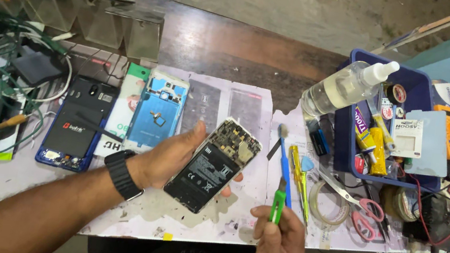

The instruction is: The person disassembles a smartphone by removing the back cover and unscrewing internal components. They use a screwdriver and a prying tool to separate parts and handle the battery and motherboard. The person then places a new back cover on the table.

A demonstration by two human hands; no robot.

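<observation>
**A:** What are the hands doing right now?

**B:** The left hand (172, 157) is cradling an opened phone (213, 164) from beneath, its back cover off, the black battery and circuit board facing up. The grip is closing around the phone's edges, thumb on the far side. The right hand (278, 243) is pinching a small green tool (278, 203), tip pointing up, just to the right of the phone and not touching it.

**B:** Judging from this, the work is going best if the phone is staying level and firmly supported while the tool tip is approaching gently, away from the battery.

**A:** What is lying around the phone?

**B:** Left of the phone, a blue phone frame (156, 111) and a dark phone back (78, 123) are resting on the table (179, 221). Right of the phone, a blue-handled brush (285, 158), a yellow screwdriver (299, 173), a tape roll (329, 203) and pink-handled scissors (357, 205) are lying close together. Farther right, a blue tray (413, 86) is holding glue tubes and a spray bottle (347, 85).

**A:** Is there room to move?

**B:** Below the phone, the table's near edge is running close to the right hand. The barest patch is sitting directly beneath the phone; the right side is looking crowded.
</observation>
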